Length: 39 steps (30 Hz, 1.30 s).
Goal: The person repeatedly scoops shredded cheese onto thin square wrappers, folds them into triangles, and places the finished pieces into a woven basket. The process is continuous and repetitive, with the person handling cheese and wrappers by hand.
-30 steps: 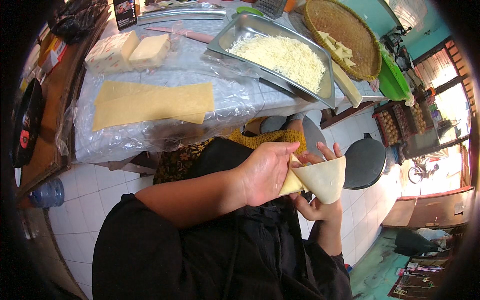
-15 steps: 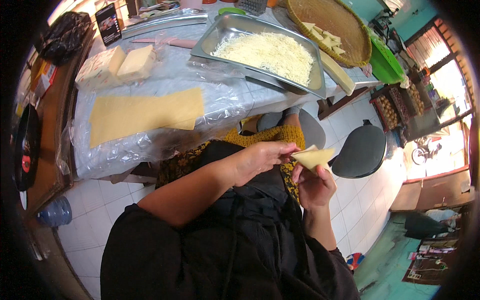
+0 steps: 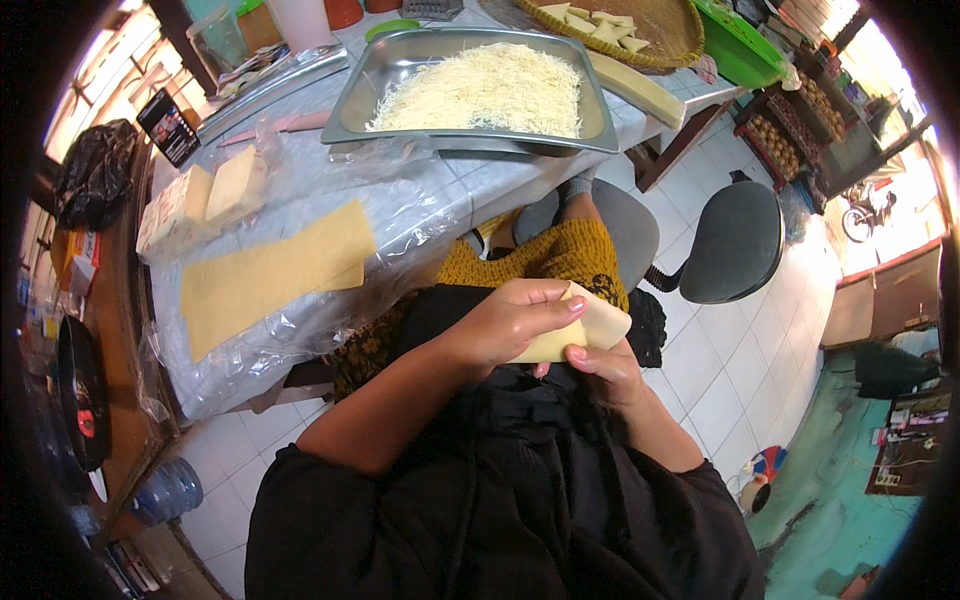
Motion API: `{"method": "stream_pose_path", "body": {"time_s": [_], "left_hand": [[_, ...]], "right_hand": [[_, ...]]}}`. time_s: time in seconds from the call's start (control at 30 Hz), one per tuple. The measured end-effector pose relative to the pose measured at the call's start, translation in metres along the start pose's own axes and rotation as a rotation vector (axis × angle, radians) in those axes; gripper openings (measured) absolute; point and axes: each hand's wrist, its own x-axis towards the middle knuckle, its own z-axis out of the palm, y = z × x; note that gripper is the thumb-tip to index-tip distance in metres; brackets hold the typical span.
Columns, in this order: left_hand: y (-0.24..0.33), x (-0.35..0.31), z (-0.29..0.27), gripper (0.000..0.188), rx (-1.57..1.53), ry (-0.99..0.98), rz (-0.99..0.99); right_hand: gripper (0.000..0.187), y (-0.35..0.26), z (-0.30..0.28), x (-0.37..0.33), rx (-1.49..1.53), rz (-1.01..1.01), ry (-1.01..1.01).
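Over my lap, a pale yellow strip of pastry wrapper (image 3: 601,322) is held between both hands, one end bent over in a curve. My left hand (image 3: 520,318) pinches it from the left, the thumb lying on top. My right hand (image 3: 608,372) grips its lower right side with the thumb in front; the other fingers are mostly hidden behind it. Whether filling lies inside the fold cannot be seen. On the table to the left, a stack of flat wrapper strips (image 3: 275,275) rests on clear plastic. Grated cheese (image 3: 485,92) is heaped in a metal tray (image 3: 345,112) ahead.
Two pale blocks (image 3: 236,186), apparently cheese, sit beside a phone (image 3: 168,128) and a pink-handled knife (image 3: 300,122). Folded triangles (image 3: 605,28) lie in a woven basket (image 3: 682,40) at the far right. A dark chair (image 3: 735,240) stands right of me; a pan (image 3: 82,390) is at left.
Both hands have come closer together and shifted left, nearer my body. The wrapper, a small folded point before, now shows a broader, curved face. The view has turned somewhat.
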Motion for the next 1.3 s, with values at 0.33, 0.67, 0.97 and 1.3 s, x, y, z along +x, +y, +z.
{"method": "stream_pose_path", "body": {"time_s": [0.33,0.67,0.97,1.3], "left_hand": [[0.0,0.002,-0.007,0.031,0.068,0.17,0.118],[0.004,0.007,-0.015,0.037,-0.292,0.431,0.288],[-0.01,0.0,-0.038,0.031,-0.439,0.314,0.322],[-0.022,0.007,-0.037,0.025,-0.599,0.414,0.334]], "right_hand": [[0.04,-0.012,-0.019,0.013,-0.729,-0.261,-0.105],[0.016,-0.039,0.002,0.031,-1.319,-0.889,0.289],[0.03,-0.012,0.032,0.049,-1.599,-0.932,0.215],[0.045,-0.004,0.046,0.039,-1.812,-0.809,0.196]]}}
